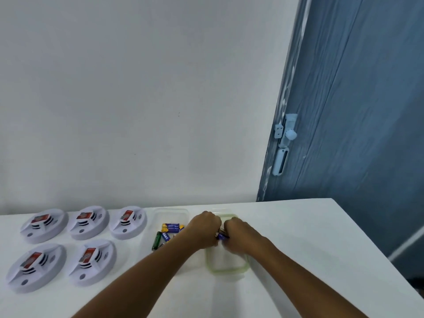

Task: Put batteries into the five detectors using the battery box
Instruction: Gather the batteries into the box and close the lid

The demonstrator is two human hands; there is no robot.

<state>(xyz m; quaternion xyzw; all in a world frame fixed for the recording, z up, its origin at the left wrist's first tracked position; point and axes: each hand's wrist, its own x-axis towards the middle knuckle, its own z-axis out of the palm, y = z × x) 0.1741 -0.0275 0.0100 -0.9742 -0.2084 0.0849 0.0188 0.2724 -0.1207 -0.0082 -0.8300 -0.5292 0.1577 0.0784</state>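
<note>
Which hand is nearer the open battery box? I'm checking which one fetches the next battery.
Left. The left hand is beside the battery box's right edge; the right hand is farther right, over the green-rimmed lid.

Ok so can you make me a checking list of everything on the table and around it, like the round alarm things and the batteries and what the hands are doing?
Surface: white table, looks clean.
Job's things: five round white detectors lie at the left, three behind and two in front, each with a red-labelled block on it. A clear battery box holds loose batteries.
Clutter: green-rimmed lid lies right of the box.
Hands: left hand and right hand meet over the lid, both gripping a blue battery.
Cables: nothing seen.
Surroundings: white wall behind, blue door with a painted latch at the right.
</note>
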